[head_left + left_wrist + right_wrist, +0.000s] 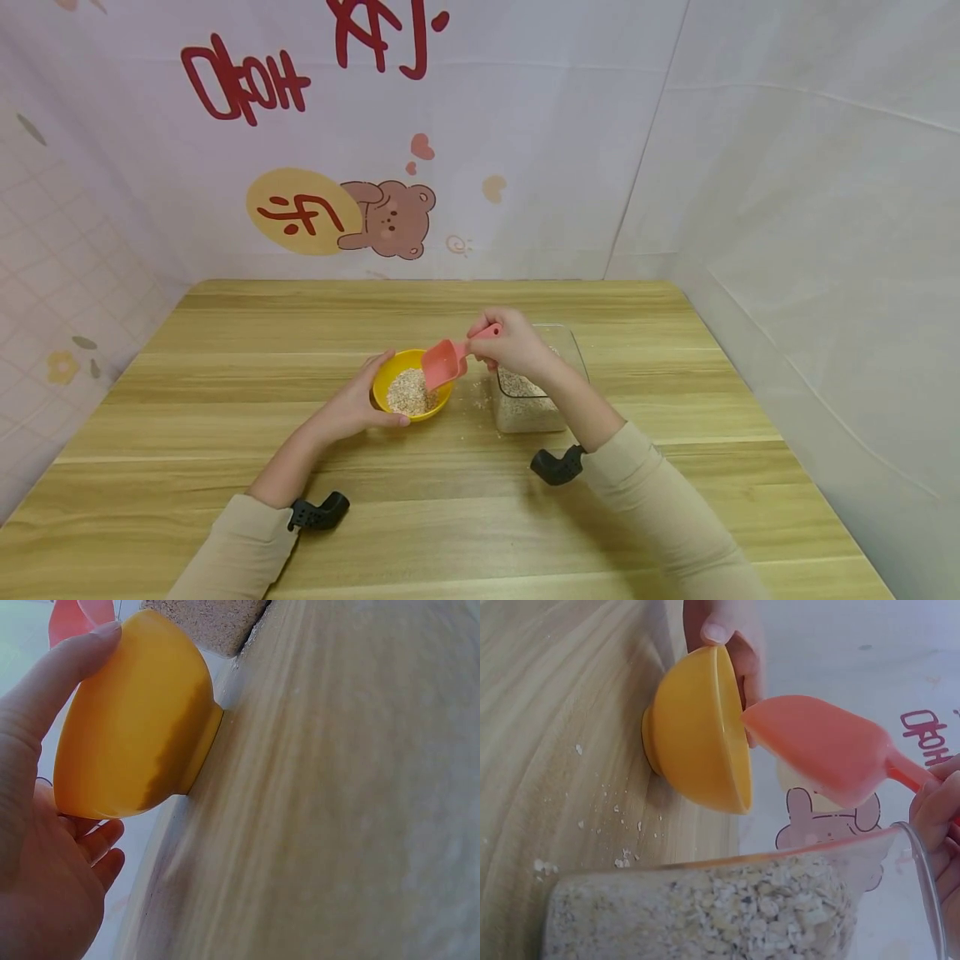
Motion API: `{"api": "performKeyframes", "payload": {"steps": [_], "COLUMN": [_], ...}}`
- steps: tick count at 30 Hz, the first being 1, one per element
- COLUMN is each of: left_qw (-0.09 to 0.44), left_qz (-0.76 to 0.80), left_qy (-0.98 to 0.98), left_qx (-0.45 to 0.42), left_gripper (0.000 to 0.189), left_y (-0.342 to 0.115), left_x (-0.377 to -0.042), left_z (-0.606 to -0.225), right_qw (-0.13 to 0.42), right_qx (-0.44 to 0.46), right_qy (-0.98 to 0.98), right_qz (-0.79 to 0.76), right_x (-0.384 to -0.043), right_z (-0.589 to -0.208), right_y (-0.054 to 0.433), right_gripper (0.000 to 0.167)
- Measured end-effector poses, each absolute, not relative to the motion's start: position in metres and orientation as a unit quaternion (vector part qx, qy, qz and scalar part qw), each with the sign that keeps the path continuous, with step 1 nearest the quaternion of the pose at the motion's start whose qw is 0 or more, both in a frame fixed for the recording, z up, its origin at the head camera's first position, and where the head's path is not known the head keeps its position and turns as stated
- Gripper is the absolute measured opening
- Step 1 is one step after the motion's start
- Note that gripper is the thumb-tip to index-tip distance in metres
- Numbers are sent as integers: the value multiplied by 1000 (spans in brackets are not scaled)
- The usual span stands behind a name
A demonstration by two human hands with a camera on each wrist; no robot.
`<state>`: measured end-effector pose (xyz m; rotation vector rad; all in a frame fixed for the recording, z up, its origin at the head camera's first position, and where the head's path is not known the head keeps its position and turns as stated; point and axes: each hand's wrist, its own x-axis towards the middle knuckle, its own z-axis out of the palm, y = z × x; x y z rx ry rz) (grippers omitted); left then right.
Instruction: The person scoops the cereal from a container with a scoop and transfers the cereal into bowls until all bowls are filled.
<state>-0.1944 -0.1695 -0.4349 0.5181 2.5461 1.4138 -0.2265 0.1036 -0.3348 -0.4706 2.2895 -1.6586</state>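
Note:
My left hand [348, 410] holds a yellow bowl [686, 739] that stands upright on the table, thumb at the near side and fingers at the far side. Rolled oats [409, 394] lie in the bowl. In my right hand [512, 343] is the handle of a pink scoop [442, 365], pinched between thumb and fingers. The scoop's head tilts down over the bowl's right rim; whether any oats are still in it I cannot tell. Just below and right of that hand stands a clear square container [528, 419] holding more oats [769, 907], partly hidden by my right hand and forearm.
Loose oat flakes [622, 862] are scattered on the wooden table [427, 517] between bowl and container. A printed wall cloth [540, 150] hangs behind the table's far edge, and another white cloth [825, 250] hangs along the right.

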Motion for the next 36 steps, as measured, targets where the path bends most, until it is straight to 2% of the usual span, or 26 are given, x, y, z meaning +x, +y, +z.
{"api": "performKeyframes", "payload": {"steps": [11,27,36], "left_qw": [77,65,52], "left_qz": [473,469,473], "left_qy": [859,863,860], "left_qx": [179,177,186], "left_gripper": [117,119,119], "left_y": [-165,-158,-155], "left_x": [-191,-185,-184], "left_z": [-442,-451,-457], "right_qw": [122,65,55], "right_qx": [-159,-168,-163], "right_qy": [749,713,671], "right_qz": [-632,-678,-721], "right_x": [-215,-198,-195], "right_z": [-345,-358,-365], "right_y": [117,140,154], "right_gripper": [11,13,6]}}
